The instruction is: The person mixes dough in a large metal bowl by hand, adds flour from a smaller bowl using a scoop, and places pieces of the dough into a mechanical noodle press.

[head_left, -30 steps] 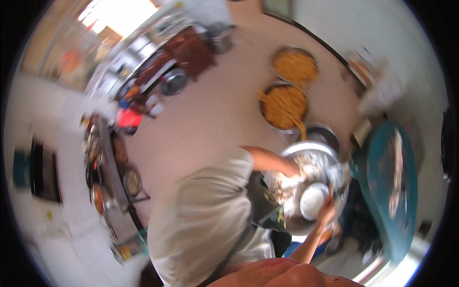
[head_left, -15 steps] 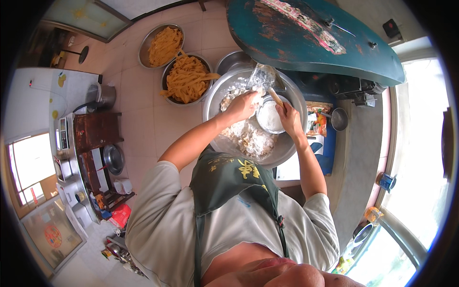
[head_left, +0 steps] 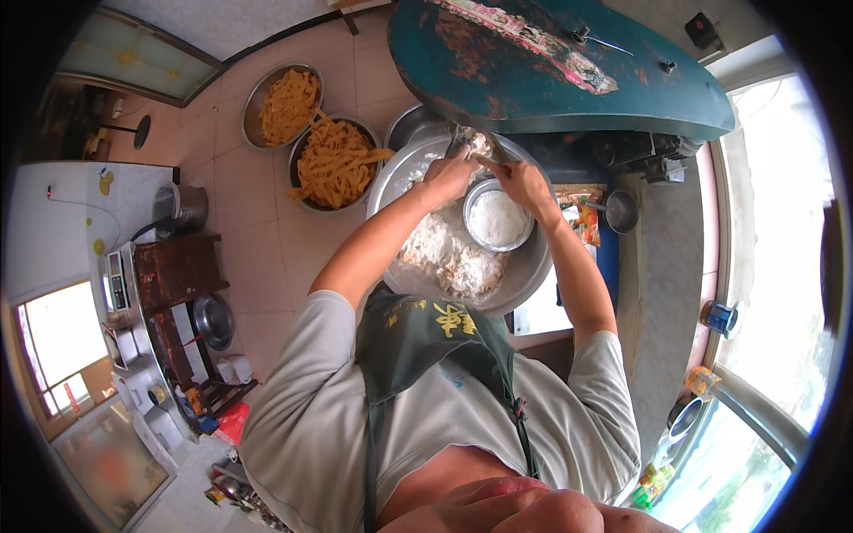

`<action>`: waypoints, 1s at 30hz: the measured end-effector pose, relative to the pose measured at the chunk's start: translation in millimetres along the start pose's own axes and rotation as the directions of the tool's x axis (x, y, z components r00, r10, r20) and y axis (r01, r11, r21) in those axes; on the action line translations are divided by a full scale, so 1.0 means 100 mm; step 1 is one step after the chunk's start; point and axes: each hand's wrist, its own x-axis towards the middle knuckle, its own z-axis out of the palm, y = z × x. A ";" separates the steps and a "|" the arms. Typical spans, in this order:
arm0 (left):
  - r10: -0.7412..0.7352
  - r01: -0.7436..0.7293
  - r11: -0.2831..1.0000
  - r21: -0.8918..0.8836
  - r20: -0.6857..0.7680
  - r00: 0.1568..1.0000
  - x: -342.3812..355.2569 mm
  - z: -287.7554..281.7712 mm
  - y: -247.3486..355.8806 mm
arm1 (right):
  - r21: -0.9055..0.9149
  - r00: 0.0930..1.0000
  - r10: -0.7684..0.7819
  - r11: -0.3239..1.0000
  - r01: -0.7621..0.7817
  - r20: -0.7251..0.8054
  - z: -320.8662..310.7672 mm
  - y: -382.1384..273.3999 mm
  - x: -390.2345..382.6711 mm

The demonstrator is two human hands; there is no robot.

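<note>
A large steel bowl (head_left: pixel 386 217) holds lumps of flour mixture (head_left: pixel 444 253) and a smaller metal bowl of white powder (head_left: pixel 498 216). My right hand (head_left: pixel 522 185) grips the wooden handle of a flat scraper (head_left: pixel 494 162) over the bowl's far part. My left hand (head_left: pixel 449 175) is closed at the scraper's blade end, fingertips among pale clumps (head_left: pixel 478 142); what it grips is partly hidden. Both forearms reach in from either side of my dark apron (head_left: pixel 400 346).
Two basins of orange strips (head_left: pixel 289 107) (head_left: pixel 333 164) and another steel basin (head_left: pixel 407 124) are on the tiled floor. A worn teal machine cover (head_left: pixel 555 71) overhangs the far side. A small pan (head_left: pixel 619 211) lies right, near a bright window (head_left: pixel 764 222). Shelving with pots (head_left: pixel 182 284) stands left.
The view has swung round from a blurred angle a second ago. Since half a second ago both hands and the scraper have moved toward the bowl's far rim, uncovering more of the small bowl.
</note>
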 end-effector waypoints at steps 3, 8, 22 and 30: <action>-0.034 0.032 0.999 -0.044 -0.042 0.999 -0.09 -0.05 0.12 | -0.253 1.000 0.015 0.967 -0.020 -0.024 0.14 0.09 0.26; -0.045 0.029 0.993 -0.114 -0.143 0.989 -0.09 0.04 0.04 | -0.403 0.988 -0.107 0.914 0.054 -0.108 0.30 -0.03 0.56; -0.099 0.095 0.993 -0.067 -0.064 0.993 -0.29 -0.13 0.15 | -0.125 0.994 0.073 0.990 -0.062 0.082 0.29 -0.20 0.33; -0.098 0.114 0.914 -0.390 0.063 0.993 -0.89 0.30 0.04 | -0.261 0.990 -0.128 0.959 0.110 -0.053 0.28 -0.39 0.62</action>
